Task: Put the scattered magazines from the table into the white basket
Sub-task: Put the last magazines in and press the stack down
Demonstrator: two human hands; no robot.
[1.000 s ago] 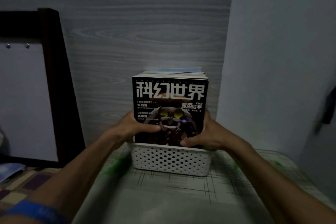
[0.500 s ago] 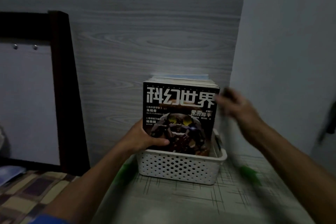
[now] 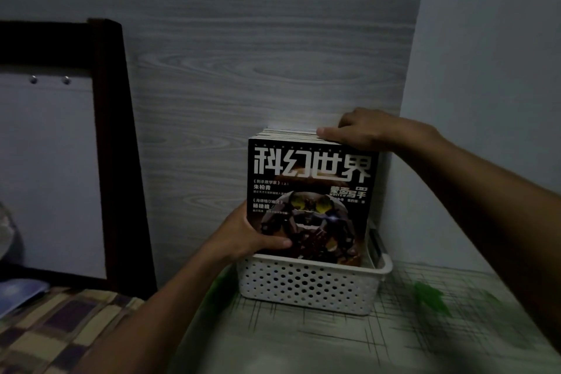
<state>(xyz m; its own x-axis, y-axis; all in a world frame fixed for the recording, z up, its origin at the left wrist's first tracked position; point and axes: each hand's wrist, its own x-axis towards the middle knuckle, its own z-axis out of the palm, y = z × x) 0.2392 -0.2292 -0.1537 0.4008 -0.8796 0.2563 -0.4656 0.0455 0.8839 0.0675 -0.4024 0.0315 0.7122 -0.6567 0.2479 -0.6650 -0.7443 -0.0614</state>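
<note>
Here the magazines (image 3: 309, 191) stand upright as one thick stack inside the white basket (image 3: 306, 285), their lower edges hidden behind its front wall. The front cover is black with large white characters across the top and a dark armoured figure below. The basket has rows of round holes in its front wall and sits on the table (image 3: 318, 340), at the back where a grey wood-grain panel (image 3: 243, 55) meets a plain wall (image 3: 491, 70) on the right.

The left hand (image 3: 243, 237) grips the stack at its lower left edge: the thumb lies flat across the front cover just above the basket rim, and the fingers are hidden behind the stack. The right hand (image 3: 361, 129) is laid on the top right corner of the stack, thumb pointing left along the upper edges of the pages, fingers curled over the far side; it closes loosely on that corner. Both forearms reach in from the bottom of the view.

The table has a pale cloth with thin dark crossing lines and blurred green patches. To the left stands a dark frame (image 3: 112, 146) around a pale board, and below it a checked cloth (image 3: 54, 331) in brown and cream.
</note>
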